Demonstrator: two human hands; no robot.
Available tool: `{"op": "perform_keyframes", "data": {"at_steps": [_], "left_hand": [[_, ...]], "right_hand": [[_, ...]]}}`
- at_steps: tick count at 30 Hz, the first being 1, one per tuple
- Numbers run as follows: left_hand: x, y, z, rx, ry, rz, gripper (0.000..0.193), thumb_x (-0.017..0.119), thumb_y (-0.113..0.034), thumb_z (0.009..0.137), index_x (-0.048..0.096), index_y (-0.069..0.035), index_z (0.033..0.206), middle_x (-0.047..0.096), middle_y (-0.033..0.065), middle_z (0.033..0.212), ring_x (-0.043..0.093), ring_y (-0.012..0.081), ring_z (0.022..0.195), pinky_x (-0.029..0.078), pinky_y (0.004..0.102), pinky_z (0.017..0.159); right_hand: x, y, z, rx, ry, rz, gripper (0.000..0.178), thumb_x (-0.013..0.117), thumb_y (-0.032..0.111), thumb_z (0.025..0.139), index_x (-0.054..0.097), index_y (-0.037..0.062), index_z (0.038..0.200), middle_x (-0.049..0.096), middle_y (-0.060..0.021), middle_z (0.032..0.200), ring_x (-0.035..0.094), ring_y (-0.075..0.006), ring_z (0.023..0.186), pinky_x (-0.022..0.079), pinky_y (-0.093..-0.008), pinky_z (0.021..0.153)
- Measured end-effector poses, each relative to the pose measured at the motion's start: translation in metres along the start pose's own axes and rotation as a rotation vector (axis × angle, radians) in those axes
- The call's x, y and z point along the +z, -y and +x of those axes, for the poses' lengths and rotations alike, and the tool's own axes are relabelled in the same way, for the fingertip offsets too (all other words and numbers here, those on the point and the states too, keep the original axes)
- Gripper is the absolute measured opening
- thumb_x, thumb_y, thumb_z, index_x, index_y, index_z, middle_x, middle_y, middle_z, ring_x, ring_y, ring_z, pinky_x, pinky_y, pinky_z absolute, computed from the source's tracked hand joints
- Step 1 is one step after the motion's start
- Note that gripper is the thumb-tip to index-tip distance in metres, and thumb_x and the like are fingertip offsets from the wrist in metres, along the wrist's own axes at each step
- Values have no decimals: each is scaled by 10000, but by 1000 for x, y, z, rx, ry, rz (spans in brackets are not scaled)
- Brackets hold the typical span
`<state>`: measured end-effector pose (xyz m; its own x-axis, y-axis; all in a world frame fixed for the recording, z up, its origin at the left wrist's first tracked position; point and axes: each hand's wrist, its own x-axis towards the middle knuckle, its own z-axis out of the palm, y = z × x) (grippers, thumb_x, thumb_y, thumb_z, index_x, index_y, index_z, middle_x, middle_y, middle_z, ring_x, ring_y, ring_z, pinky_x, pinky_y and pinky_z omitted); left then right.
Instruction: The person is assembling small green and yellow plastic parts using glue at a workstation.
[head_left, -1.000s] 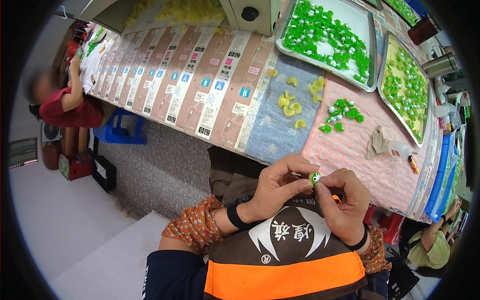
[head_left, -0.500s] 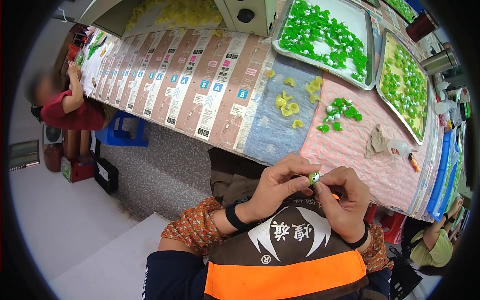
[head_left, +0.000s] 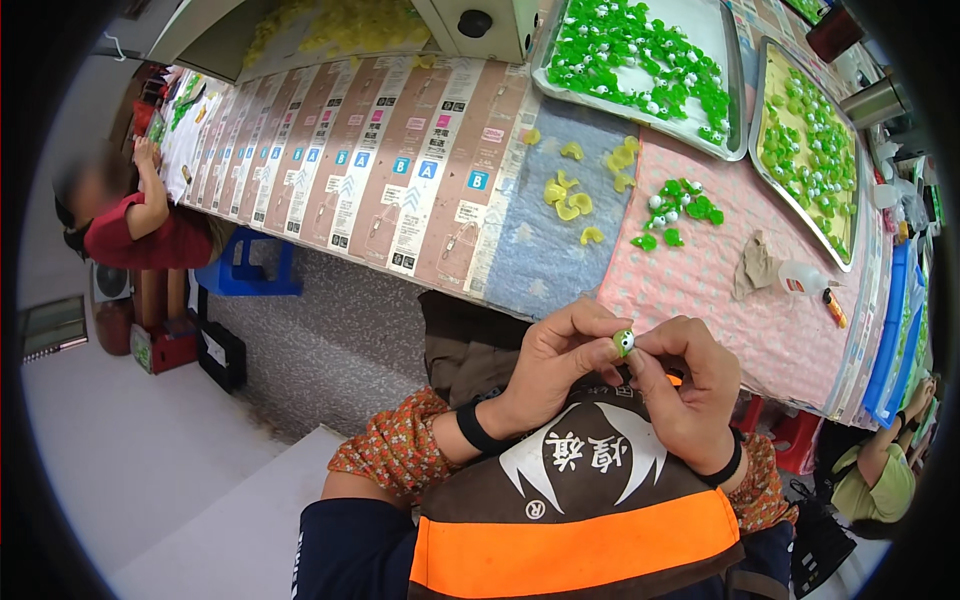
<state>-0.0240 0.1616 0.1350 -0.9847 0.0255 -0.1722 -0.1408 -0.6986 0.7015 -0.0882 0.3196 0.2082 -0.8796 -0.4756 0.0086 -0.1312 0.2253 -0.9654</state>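
A small green plastic piece with a white eyeball is pinched between my two hands, above my lap and just off the table's front edge. My left hand grips its left side between thumb and fingertips. On its other side, the thumb and bent forefinger of my right hand close on it. My fingers cover part of the piece. Beyond my hands, a small cluster of green pieces with white eyeballs lies on a pink patterned cloth. Several loose yellow curved pieces rest on the blue cloth beside it.
Two metal trays, one white-lined and one yellow-lined, hold many green pieces. A crumpled rag, a small clear bottle and an orange tube lie to the right. Co-workers sit at far left and right.
The eyeball on the green piece faces a slightly different way between my fingertips. Both hands keep their pinch, and the whole view has shifted a little.
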Motion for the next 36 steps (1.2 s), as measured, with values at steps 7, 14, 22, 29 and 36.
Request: {"op": "perform_keyframes", "data": {"at_steps": [7,14,22,29,36], "left_hand": [[0,6,1,-34,-20,-84,188,610,-110,996,628,-24,1162,593,77,1053,662,169,901,603,306,717],[1,-3,-2,-50,-70,-28,256,616,-95,994,586,-28,1240,643,51,1100,637,112,974,556,249,734],[5,-8,-4,75,-94,163,167,631,-10,960,623,15,1125,622,84,1020,638,133,870,545,254,730],[0,-7,-4,91,-32,151,146,619,-1,964,631,24,1108,632,101,1004,655,151,865,559,261,714],[-2,-4,-6,30,-15,105,140,626,27,954,629,21,1094,667,112,976,680,149,824,581,270,702]], "right_hand": [[1,3,2,61,8,62,49,653,-65,886,617,-32,887,661,-60,760,655,-78,674,505,-213,575],[2,2,7,316,-8,423,82,660,-12,919,585,-16,953,682,-60,821,658,-72,713,532,-197,584],[-2,0,8,403,33,470,96,671,15,922,586,-15,957,686,-73,848,654,-70,708,553,-195,582],[-4,-4,5,389,53,490,82,673,-5,908,597,-20,933,679,-70,828,642,-66,684,538,-191,563],[-5,-7,3,375,56,480,83,686,-12,891,605,-20,906,667,-60,798,617,-56,645,502,-186,522]]}}
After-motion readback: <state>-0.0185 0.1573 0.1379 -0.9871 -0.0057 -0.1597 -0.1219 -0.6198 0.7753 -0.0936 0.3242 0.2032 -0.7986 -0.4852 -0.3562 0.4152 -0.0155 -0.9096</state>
